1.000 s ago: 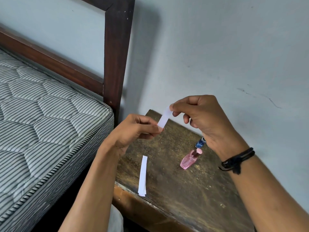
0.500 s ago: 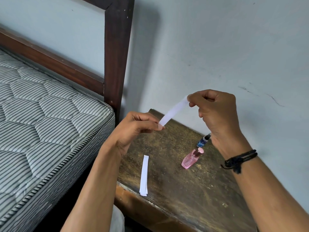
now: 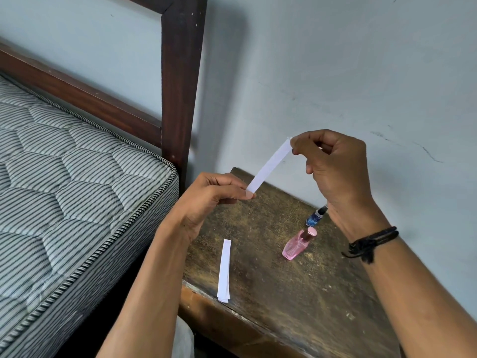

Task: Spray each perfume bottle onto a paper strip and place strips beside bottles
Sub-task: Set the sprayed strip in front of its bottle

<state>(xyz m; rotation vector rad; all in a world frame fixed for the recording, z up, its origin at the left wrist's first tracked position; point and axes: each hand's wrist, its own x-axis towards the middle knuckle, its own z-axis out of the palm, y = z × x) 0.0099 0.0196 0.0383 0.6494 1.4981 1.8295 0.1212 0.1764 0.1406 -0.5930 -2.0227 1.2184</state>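
A white paper strip (image 3: 269,165) is stretched in the air above the wooden table (image 3: 296,293). My left hand (image 3: 209,200) pinches its lower end and my right hand (image 3: 333,164) pinches its upper end. On the table stand a pink perfume bottle (image 3: 296,244) and, behind it, a small blue perfume bottle (image 3: 315,217), partly hidden by my right wrist. A small stack of paper strips (image 3: 224,270) lies flat near the table's left front edge.
A striped mattress (image 3: 64,189) on a dark wooden bed frame (image 3: 180,81) stands just left of the table. A pale wall (image 3: 335,73) runs behind the table and along its right side.
My right hand has moved up and to the right along the strip, so the visible strip between my hands has grown much longer. My left hand has stayed in place.
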